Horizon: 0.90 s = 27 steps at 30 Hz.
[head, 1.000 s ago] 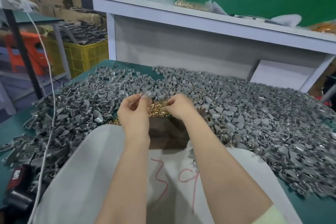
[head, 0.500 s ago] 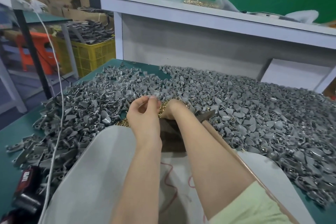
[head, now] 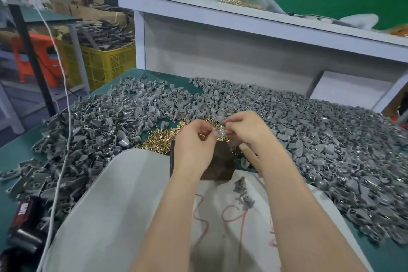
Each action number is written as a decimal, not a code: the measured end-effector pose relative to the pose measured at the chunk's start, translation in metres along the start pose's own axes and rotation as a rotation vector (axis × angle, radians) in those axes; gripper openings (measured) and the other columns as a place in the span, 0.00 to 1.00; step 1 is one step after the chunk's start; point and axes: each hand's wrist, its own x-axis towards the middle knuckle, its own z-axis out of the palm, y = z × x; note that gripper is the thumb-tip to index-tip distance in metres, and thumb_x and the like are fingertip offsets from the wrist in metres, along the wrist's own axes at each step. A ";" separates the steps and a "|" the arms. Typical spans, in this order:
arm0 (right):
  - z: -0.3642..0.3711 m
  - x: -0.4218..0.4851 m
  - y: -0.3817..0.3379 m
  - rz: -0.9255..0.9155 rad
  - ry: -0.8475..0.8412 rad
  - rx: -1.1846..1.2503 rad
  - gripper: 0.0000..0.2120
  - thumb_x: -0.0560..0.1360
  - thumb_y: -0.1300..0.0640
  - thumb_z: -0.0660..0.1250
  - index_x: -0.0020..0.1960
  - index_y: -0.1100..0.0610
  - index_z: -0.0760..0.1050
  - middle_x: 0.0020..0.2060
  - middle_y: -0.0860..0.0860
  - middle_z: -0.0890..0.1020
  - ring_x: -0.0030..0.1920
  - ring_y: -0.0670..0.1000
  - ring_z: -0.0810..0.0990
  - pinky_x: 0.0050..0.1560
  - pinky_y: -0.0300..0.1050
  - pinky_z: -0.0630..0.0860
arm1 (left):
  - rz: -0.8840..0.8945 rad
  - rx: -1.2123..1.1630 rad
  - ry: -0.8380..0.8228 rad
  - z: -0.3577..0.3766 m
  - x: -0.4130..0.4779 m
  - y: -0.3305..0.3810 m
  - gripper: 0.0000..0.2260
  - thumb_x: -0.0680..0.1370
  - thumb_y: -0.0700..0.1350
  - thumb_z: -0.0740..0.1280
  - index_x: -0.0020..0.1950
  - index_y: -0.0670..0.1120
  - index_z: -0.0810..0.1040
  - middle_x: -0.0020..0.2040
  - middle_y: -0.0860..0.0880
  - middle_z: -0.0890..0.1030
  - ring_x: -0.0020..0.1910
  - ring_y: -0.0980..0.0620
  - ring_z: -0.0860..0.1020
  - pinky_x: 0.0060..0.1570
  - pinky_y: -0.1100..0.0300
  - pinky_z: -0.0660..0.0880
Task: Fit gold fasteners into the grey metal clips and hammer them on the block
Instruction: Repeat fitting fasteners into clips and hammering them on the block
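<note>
While both hands meet just above the far edge of the dark block (head: 220,166), the left hand (head: 194,141) has its fingers curled in, pinching a gold fastener (head: 202,136) that shows only as a small glint; the right hand (head: 245,130) pinches a grey clip (head: 221,137) at its fingertips, the clip blurred, just beside the left thumb. Whether fastener and clip touch: cannot tell. Block sits on the green table (head: 17,154) at the far end of a white sack (head: 114,201) with red scrawl on it. Loose gold fasteners (head: 162,142) lie spread on the table left of the block and behind the hands. Heap of grey clips (head: 320,139) covers the table to the left, behind and far to the right. Two single clips (head: 241,184) lie on the sack near the right forearm, close together. White cable (head: 66,104) runs down over the left part of the heap. Red and black tool (head: 24,214) at the near left table edge. Yellow crate (head: 103,64) of dark parts beyond the table, left. White shelf (head: 287,17) behind carries a bag of gold parts (head: 240,2)
</note>
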 end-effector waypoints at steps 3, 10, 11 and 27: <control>-0.017 -0.030 0.009 0.008 -0.025 0.177 0.07 0.77 0.71 0.59 0.46 0.65 0.76 0.34 0.55 0.77 0.31 0.47 0.76 0.30 0.31 0.77 | 0.032 0.293 -0.088 0.007 -0.006 0.001 0.04 0.76 0.46 0.68 0.42 0.54 0.76 0.40 0.57 0.78 0.47 0.52 0.78 0.51 0.57 0.71; -0.001 -0.043 0.041 -0.141 0.066 0.056 0.03 0.75 0.64 0.67 0.48 0.61 0.79 0.40 0.53 0.83 0.41 0.49 0.82 0.46 0.41 0.79 | 0.053 0.565 -0.125 0.010 -0.007 -0.002 0.03 0.76 0.48 0.66 0.42 0.54 0.78 0.48 0.53 0.81 0.53 0.48 0.76 0.47 0.54 0.57; 0.004 -0.042 0.044 -0.187 0.091 -0.038 0.03 0.74 0.62 0.69 0.47 0.58 0.81 0.40 0.50 0.83 0.43 0.49 0.81 0.48 0.41 0.77 | 0.052 0.567 -0.129 0.010 -0.007 -0.002 0.04 0.76 0.48 0.66 0.42 0.54 0.77 0.48 0.53 0.81 0.53 0.48 0.76 0.48 0.54 0.57; 0.021 -0.044 0.049 -0.268 0.194 -0.270 0.06 0.75 0.59 0.67 0.40 0.53 0.74 0.41 0.46 0.75 0.38 0.41 0.70 0.44 0.37 0.66 | 0.068 0.548 -0.129 0.009 -0.007 -0.002 0.06 0.76 0.47 0.66 0.40 0.53 0.76 0.44 0.52 0.81 0.52 0.48 0.76 0.48 0.55 0.58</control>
